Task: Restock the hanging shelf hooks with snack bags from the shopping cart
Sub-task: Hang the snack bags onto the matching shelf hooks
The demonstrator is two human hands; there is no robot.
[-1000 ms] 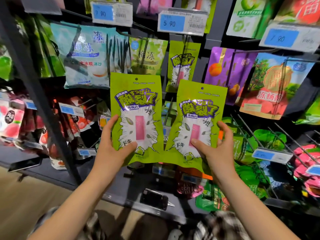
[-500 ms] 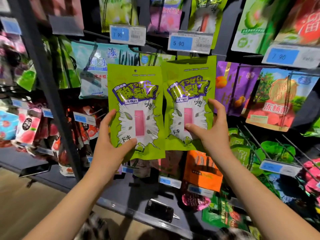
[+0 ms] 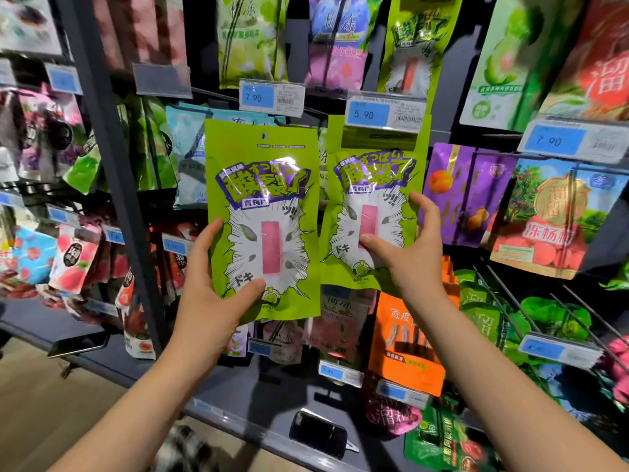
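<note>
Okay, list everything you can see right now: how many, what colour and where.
left bag: one, lime green, held up at centre.
right bag: one, lime green, top tucked behind the 5.90 tag.
price tags: several, blue and white, on hook ends.
hanging bags: many, purple, pink, green, orange, all around.
shelf post: one, dark grey, left.
floor: wood-coloured, lower left.
left hand: one, grips the left bag's bottom.
right hand: one, pinches the right bag's lower side.
</note>
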